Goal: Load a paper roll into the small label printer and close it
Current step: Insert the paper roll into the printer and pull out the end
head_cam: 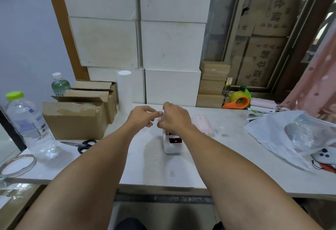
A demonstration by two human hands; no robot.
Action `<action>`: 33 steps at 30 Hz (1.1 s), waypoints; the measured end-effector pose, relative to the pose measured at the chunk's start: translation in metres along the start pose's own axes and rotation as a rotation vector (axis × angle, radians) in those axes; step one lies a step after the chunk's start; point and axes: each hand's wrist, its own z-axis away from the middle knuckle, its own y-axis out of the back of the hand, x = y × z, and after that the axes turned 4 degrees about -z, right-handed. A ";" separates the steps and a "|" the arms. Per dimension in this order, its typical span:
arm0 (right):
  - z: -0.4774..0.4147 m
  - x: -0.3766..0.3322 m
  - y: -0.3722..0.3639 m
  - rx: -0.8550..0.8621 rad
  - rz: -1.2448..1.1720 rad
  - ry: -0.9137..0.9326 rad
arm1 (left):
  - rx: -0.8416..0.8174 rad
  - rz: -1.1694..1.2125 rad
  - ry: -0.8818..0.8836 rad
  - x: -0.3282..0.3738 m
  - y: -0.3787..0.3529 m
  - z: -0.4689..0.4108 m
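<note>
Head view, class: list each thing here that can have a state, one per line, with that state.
label printer: upright, red light on
paper roll: pinched between both hands
left hand: gripping roll
right hand: gripping roll
scissors: closed, flat
large water bottle: capped, upright
cardboard box: flaps open

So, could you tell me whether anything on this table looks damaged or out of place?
Only the front cardboard box at the left: its top is torn and its flaps hang open. The printer stands upright between the forearms.
</note>
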 end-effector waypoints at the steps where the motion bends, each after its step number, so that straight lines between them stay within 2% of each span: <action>1: 0.001 0.000 0.004 0.001 0.006 0.006 | -0.016 0.044 0.000 0.002 0.000 0.002; 5: 0.004 0.000 0.016 0.009 0.025 0.025 | -0.089 0.198 -0.013 0.013 -0.006 0.009; 12: 0.013 0.006 0.029 0.020 -0.040 0.072 | -0.087 0.231 -0.055 0.034 -0.016 0.024; 15: 0.015 0.015 0.034 0.003 -0.115 0.050 | -0.093 0.285 -0.023 0.033 -0.021 0.021; 19: 0.024 0.034 0.040 -0.016 -0.348 -0.045 | -0.109 0.375 0.016 0.031 -0.027 0.020; 22: 0.031 0.048 0.041 -0.086 -0.350 -0.031 | -0.146 0.443 0.090 0.032 -0.028 0.020; 27: 0.031 0.050 0.033 -0.100 -0.526 -0.107 | -0.215 0.361 0.170 0.035 -0.035 0.024; 33: 0.029 0.051 0.034 -0.171 -0.587 -0.173 | -0.277 0.223 0.198 0.028 -0.033 0.022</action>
